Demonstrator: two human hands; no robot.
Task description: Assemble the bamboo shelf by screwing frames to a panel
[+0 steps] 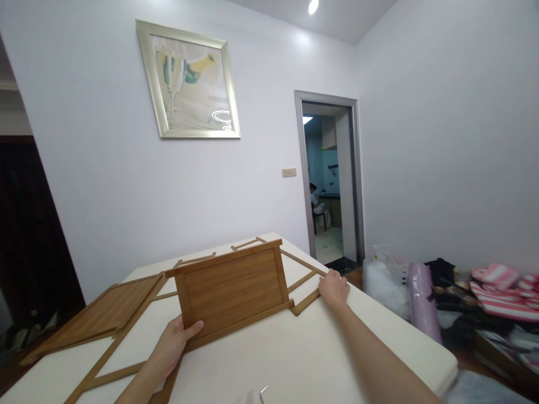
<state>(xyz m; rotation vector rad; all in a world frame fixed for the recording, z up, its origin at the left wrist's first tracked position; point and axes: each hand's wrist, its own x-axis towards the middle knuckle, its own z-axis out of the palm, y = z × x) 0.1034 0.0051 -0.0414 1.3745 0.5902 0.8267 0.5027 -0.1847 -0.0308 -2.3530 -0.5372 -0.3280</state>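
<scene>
A brown wooden panel [233,289] with a raised border stands on edge, tilted slightly, above the table. My left hand [179,336] grips its lower left corner, the thumb on the front face and the fingers behind. To the right, my right hand [334,288] is closed round the end of a ladder-like wooden frame [305,279] that lies flat on the table; its fingertips are hidden. The panel's lower right corner is beside this frame, and I cannot tell whether they are joined. Near the table's front edge lies a small hex key [263,393].
On the white table [252,359], a second wooden panel [101,308] and a long wooden frame [112,348] lie at the left. A purple roll [423,297] and striped cloth [501,292] are piled on the right. Through the doorway [328,185] a person [318,205] sits.
</scene>
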